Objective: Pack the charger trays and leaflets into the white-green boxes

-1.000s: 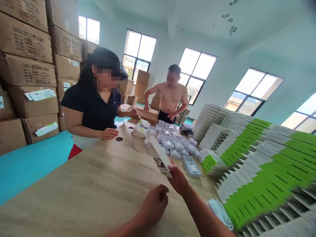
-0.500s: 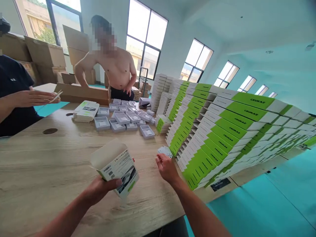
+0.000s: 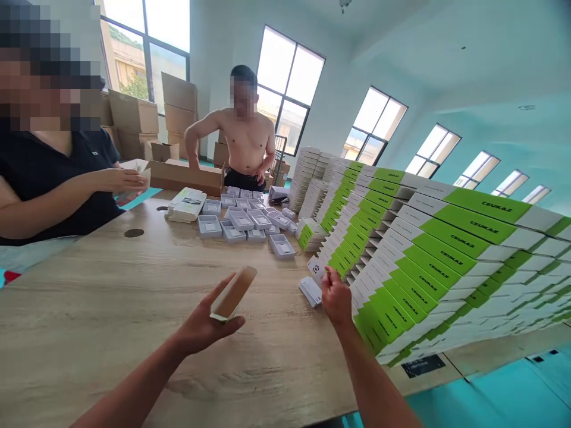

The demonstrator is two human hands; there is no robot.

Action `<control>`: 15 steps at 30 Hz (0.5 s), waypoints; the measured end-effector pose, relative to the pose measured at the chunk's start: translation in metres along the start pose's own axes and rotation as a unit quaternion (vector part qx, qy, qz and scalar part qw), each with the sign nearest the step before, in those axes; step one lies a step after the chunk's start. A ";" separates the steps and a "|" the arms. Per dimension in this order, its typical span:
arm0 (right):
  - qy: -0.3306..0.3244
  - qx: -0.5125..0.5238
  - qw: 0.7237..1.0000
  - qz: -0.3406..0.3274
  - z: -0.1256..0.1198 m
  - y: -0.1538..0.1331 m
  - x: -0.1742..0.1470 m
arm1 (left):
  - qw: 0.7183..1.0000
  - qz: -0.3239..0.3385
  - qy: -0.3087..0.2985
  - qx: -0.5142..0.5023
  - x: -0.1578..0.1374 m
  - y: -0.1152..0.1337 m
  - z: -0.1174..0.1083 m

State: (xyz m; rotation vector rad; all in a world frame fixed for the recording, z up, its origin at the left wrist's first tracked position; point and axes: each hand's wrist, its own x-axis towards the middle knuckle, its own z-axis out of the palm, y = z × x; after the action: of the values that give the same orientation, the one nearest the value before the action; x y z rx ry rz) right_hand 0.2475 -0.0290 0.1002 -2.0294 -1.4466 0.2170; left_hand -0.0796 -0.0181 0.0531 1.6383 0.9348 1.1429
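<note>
My left hand holds a small carton turned so that its open end faces me; its brown inside shows. The thumb lies along the near side and the fingers are behind it. My right hand pinches a white card or leaflet with a black symbol printed on it, raised beside the stacked boxes. Just below it, a small pile of white leaflets lies on the table. To the right stands a tall wall of green and white boxes marked CEUKAZ.
Several white plastic trays lie mid-table, near a pile of flat cartons. Behind them is a long brown cardboard box, where a shirtless co-worker stands. Another co-worker at the left holds something pale.
My right hand has lifted a leaflet off the pile. My left hand has turned the carton from its printed face to its open end. The view has swung left.
</note>
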 end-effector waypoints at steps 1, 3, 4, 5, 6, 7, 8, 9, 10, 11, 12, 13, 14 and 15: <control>-0.005 0.031 0.999 -0.018 -0.006 -0.009 -0.011 | 0.999 0.029 -0.007 0.043 0.002 0.003 -0.001; -0.060 0.136 0.988 -0.044 -0.019 -0.028 -0.034 | 0.989 0.076 -0.022 0.126 0.005 0.008 -0.004; -0.109 0.208 0.971 -0.045 -0.025 -0.039 -0.043 | 0.984 0.089 -0.025 0.150 0.006 0.009 -0.005; -0.161 0.272 0.948 -0.040 -0.029 -0.051 -0.052 | 0.981 0.098 -0.027 0.165 0.007 0.009 -0.005; -0.209 0.324 0.922 -0.030 -0.032 -0.062 -0.058 | 0.978 0.106 -0.033 0.174 0.007 0.008 -0.006; -0.246 0.356 0.901 -0.018 -0.033 -0.073 -0.063 | 0.977 0.113 -0.038 0.179 0.007 0.007 -0.006; -0.271 0.367 0.890 -0.010 -0.031 -0.083 -0.067 | 0.976 0.117 -0.041 0.180 0.006 0.006 -0.006; -0.290 0.370 0.883 -0.007 -0.027 -0.092 -0.068 | 0.976 0.116 -0.044 0.181 0.006 0.004 -0.006; -0.308 0.370 0.877 -0.011 -0.022 -0.100 -0.067 | 0.976 0.109 -0.045 0.182 0.005 0.003 -0.006; -0.324 0.362 0.874 -0.023 -0.015 -0.105 -0.065 | 0.978 0.097 -0.045 0.181 0.005 0.003 -0.006; -0.330 0.333 0.882 -0.043 -0.007 -0.108 -0.059 | 0.980 0.083 -0.045 0.177 0.005 0.003 -0.006; -0.324 0.281 0.901 -0.067 0.001 -0.109 -0.051 | 0.982 0.069 -0.044 0.167 0.006 0.004 -0.007; -0.303 0.214 0.924 -0.090 0.010 -0.109 -0.039 | 0.986 0.059 -0.042 0.152 0.006 0.005 -0.008; -0.270 0.139 0.947 -0.107 0.018 -0.108 -0.024 | 0.989 0.052 -0.041 0.132 0.007 0.007 -0.009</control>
State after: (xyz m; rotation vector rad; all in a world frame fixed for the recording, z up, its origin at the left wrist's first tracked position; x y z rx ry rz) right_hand 0.1439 -0.0220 0.1428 -1.6309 -1.8248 0.8867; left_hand -0.0860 -0.0117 0.0634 1.9531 0.9902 1.0464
